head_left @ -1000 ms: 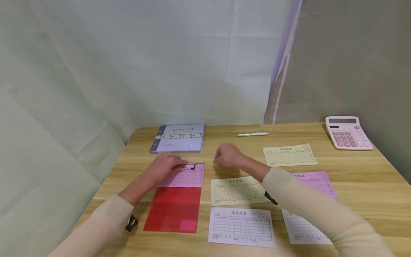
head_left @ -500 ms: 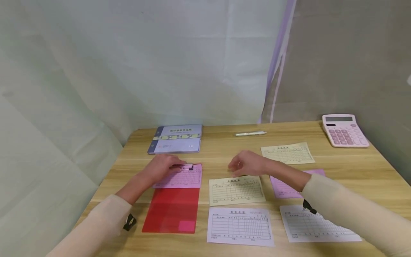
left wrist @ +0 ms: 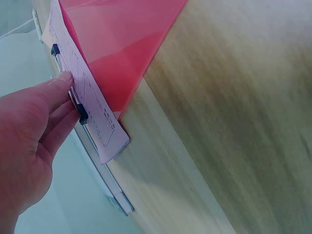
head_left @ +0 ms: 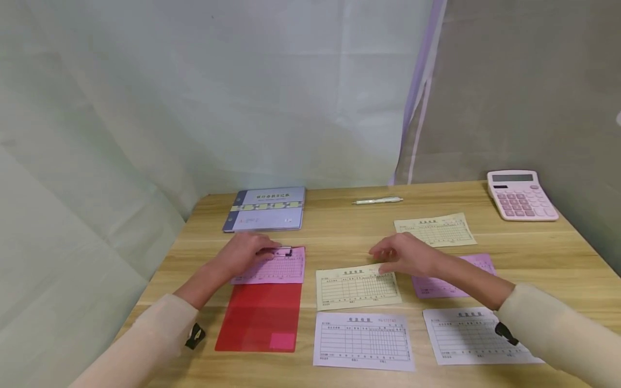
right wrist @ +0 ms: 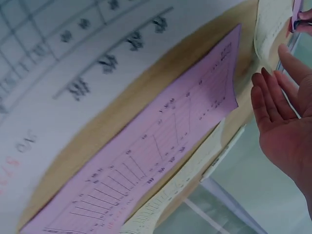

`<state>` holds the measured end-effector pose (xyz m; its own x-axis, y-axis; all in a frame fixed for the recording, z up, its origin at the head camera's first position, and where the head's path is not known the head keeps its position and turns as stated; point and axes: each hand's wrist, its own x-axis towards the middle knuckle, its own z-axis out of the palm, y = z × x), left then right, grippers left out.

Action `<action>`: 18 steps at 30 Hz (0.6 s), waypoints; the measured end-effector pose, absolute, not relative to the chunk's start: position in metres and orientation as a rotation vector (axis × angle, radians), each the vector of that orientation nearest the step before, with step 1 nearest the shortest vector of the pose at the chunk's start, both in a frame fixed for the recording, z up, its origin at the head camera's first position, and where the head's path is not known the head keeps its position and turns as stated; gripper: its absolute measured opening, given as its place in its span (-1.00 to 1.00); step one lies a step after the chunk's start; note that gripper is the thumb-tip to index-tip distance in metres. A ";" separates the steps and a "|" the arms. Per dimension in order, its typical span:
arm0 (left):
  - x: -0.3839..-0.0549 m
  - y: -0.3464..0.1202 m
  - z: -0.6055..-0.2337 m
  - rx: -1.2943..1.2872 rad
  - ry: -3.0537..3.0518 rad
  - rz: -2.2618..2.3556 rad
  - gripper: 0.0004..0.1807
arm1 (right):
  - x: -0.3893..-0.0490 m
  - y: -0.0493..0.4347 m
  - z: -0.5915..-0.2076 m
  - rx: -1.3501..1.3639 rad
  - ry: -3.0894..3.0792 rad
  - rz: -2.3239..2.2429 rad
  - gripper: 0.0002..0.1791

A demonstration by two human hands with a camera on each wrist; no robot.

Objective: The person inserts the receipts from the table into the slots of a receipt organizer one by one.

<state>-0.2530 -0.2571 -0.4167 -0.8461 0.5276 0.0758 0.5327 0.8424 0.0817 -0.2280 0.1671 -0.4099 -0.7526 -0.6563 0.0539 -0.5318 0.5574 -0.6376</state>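
My left hand pinches the metal clip at the top of a red clipboard. A pink receipt lies under that clip, over the clipboard's upper part. The thumb and fingers hide part of the clip in the head view. My right hand is at the upper right corner of a yellow receipt, its thumb and fingers apart. In the right wrist view, the sheet's corner reaches the fingertips; whether they touch it, I cannot tell.
White receipts lie nearer me. A second pink receipt is partly under the right forearm, with another yellow receipt behind. A blue ledger, a pen and a pink calculator sit along the back.
My right hand has moved right, from beside the clipboard to the yellow receipt's upper right corner, and its fingers have spread. The left hand has stayed on the clip.
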 end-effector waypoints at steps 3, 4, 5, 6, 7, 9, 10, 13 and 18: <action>-0.253 -0.257 -0.416 -0.856 -2.970 -0.155 -0.59 | -0.225 0.171 -0.412 -0.996 2.624 -0.951 -0.62; -0.253 -0.257 -0.416 -0.856 -2.971 -0.156 -0.60 | -0.224 0.172 -0.412 -1.000 2.628 -0.947 -0.64; -0.252 -0.258 -0.416 -0.856 -2.971 -0.158 -0.60 | -0.223 0.172 -0.413 -1.002 2.632 -0.948 -0.67; -0.252 -0.258 -0.416 -0.856 -2.971 -0.156 -0.60 | -0.223 0.173 -0.413 -1.008 2.636 -0.949 -0.69; -0.252 -0.258 -0.416 -0.855 -2.970 -0.154 -0.60 | -0.222 0.173 -0.414 -1.010 2.646 -0.946 -0.72; -0.252 -0.259 -0.415 -0.850 -2.970 -0.152 -0.60 | -0.220 0.172 -0.415 -1.004 2.667 -0.946 -0.77; -0.252 -0.259 -0.415 -0.846 -2.970 -0.150 -0.59 | -0.220 0.172 -0.416 -0.998 2.677 -0.952 -0.79; -0.252 -0.259 -0.415 -0.842 -2.972 -0.150 -0.59 | -0.217 0.171 -0.417 -0.956 2.721 -0.965 -0.84; -0.252 -0.259 -0.416 -0.857 -2.966 -0.156 -0.60 | -0.213 0.171 -0.421 -0.815 2.769 -1.019 -0.92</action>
